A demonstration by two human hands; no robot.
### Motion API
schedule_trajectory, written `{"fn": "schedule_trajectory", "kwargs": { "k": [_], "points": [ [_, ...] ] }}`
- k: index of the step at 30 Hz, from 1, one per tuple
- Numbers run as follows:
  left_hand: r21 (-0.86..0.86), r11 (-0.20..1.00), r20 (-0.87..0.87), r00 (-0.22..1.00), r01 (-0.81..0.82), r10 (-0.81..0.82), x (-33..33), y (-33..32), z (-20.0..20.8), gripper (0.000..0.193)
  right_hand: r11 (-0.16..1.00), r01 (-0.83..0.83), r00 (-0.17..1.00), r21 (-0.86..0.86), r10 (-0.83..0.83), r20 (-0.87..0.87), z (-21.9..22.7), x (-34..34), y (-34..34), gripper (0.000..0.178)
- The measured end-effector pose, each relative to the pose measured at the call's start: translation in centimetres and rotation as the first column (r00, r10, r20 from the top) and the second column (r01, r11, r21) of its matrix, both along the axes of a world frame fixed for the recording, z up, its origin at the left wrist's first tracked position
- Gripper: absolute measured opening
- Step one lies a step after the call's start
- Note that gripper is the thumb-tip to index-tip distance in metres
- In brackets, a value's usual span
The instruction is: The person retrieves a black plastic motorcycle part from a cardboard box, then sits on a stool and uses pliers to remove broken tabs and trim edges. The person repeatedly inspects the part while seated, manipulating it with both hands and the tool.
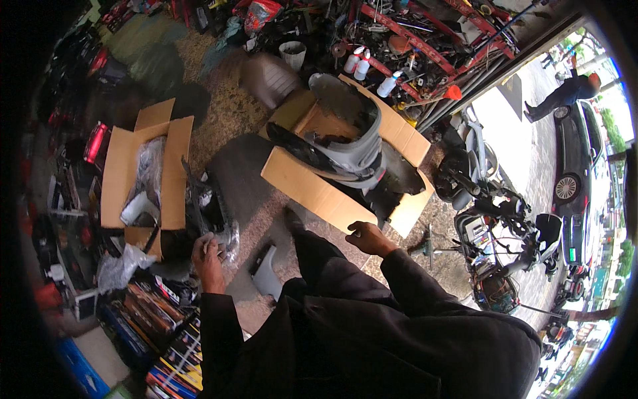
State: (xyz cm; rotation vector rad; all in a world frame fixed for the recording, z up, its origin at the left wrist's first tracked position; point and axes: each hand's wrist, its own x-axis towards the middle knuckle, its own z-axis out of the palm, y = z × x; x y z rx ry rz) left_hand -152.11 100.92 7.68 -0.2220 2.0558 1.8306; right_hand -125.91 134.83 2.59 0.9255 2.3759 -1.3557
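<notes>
1. Head view: both cartons look already opened. A wrapped part [151, 163] in the small carton [119, 179], at 11 o'clock from the left hand [210, 263], still has its plastic on.
2. A grey shell [364, 156] sits at 12 o'clock from the right hand [373, 239], in or on the large carton [319, 191].
3. Left forearm points to 12 o'clock; fingers loosely bent, nothing visible in them.
4. Right forearm points to 10 o'clock; fingers curl by that carton's edge, whether pinching it I cannot tell.
</notes>
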Motion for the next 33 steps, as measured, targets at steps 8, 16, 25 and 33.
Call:
{"fn": "schedule_trajectory", "kwargs": {
  "k": [8, 16, 25, 33],
  "points": [
    [-0.148, 0.988, 0.171, 0.983, -0.037, 0.062, -18.5, 4.6, -1.7, 0.021, 0.996, 0.066, 0.997, -0.054, -0.063, 0.045, -2.7, -20.0, 6.7, 0.049],
    [-0.116, 0.986, 0.236, 0.968, 0.117, -0.087, -33.5, 13.7, -1.8, 0.014, 0.975, 0.210, 0.978, -0.066, -0.209, 0.022, -0.1, -30.9, 11.6, 0.048],
    [-0.112, 0.762, 0.325, 0.748, 0.638, -0.579, -49.0, 32.1, -5.8, 0.022, 0.601, 0.794, 0.608, -0.089, -0.783, 0.134, 0.6, -33.3, 13.4, 0.043],
    [-0.210, 0.404, 0.408, 0.456, 0.890, -0.791, -60.4, 41.8, -5.2, 0.034, 0.383, 0.884, 0.443, -0.269, -0.870, 0.216, 1.0, -44.6, 8.0, 0.048]
  ]
}}
